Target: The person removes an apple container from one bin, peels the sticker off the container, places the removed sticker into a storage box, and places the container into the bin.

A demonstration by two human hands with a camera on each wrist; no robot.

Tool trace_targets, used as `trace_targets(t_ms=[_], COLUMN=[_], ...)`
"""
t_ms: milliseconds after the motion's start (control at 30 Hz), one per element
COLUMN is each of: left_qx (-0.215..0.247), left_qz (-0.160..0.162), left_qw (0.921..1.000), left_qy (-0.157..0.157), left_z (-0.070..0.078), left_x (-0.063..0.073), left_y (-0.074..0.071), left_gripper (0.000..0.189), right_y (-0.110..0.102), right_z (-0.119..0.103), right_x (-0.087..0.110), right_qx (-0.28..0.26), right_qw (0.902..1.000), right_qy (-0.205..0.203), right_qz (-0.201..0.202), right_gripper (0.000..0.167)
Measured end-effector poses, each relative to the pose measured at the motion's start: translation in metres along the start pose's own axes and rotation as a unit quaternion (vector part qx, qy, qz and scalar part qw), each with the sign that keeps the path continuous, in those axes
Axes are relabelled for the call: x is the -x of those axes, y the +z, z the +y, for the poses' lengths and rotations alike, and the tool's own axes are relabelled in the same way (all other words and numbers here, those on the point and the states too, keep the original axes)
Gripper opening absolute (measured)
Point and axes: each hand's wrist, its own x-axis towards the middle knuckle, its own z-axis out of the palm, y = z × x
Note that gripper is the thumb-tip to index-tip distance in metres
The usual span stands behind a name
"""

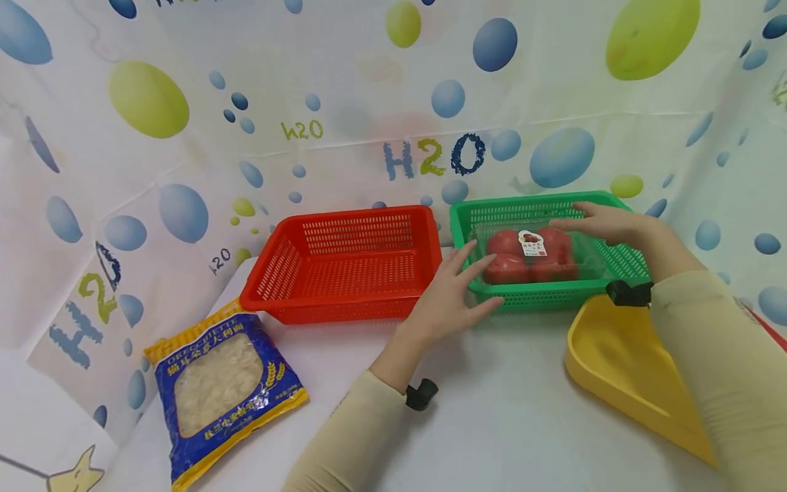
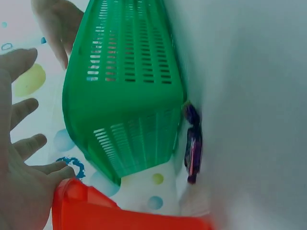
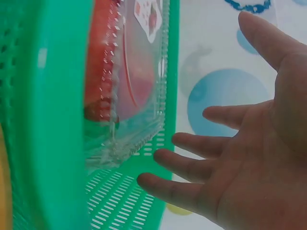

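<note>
A clear plastic box of red round fruit (image 1: 507, 268) with a white label lies in the green basket (image 1: 522, 299). My left hand (image 1: 444, 301) hovers by the basket's near left corner, fingers spread and holding nothing. In the left wrist view that hand (image 2: 21, 158) shows beside the green basket wall (image 2: 127, 96). Over the basket's right part is my right hand (image 1: 617, 225), its fingers stretched out and holding nothing. The right wrist view shows the palm (image 3: 244, 163) apart from the box (image 3: 136, 86).
A red basket (image 1: 350, 311) stands left of the green one. A blue and yellow pasta bag (image 1: 218, 383) lies at the left. Under my right forearm is a yellow tray (image 1: 633, 383). A small dark wrapped item (image 2: 193, 143) lies between the baskets.
</note>
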Motion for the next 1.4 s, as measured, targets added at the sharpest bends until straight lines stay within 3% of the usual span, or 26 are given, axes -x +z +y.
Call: trace_targets(t_ms=[133,300,533,833,1067,1167,1300,1400], left_qx=[0.005,0.004,0.019,0.074,0.096,0.098,0.101,0.103], left_qz=[0.015,0.028,0.066,0.1,0.129,0.132,0.127,0.12], left_qw=[0.9999,0.9988,0.9957,0.989,0.9833,0.9823,0.9821,0.9827], left_qy=[-0.004,-0.04,-0.062,-0.081,-0.086,-0.091,-0.095,-0.096], left_z=[0.005,0.008,0.003,-0.001,-0.002,-0.003,-0.003,-0.003], left_x=[0.0,0.003,0.011,0.014,0.01,0.009,0.008,0.009], left_y=[0.009,0.018,0.034,0.043,0.046,0.046,0.046,0.047], left_gripper=[0.07,0.068,0.064,0.056,0.046,0.046,0.046,0.047], right_y=[-0.004,-0.009,-0.006,-0.003,-0.001,-0.001,-0.002,-0.003], right_z=[0.009,0.021,0.04,0.052,0.055,0.054,0.054,0.055], right_x=[-0.002,-0.011,-0.026,-0.033,-0.033,-0.033,-0.034,-0.032], right_qx=[-0.038,-0.09,-0.186,-0.188,-0.153,-0.15,-0.2,-0.227], right_qw=[0.9991,0.9954,0.9809,0.979,0.983,0.9829,0.9722,0.9669], right_qy=[0.01,0.011,0.023,0.043,0.066,0.074,0.092,0.095], right_qz=[-0.019,-0.031,-0.053,-0.066,-0.077,-0.077,-0.078,-0.069], right_gripper=[0.103,0.103,0.099,0.102,0.088,0.074,0.052,0.045])
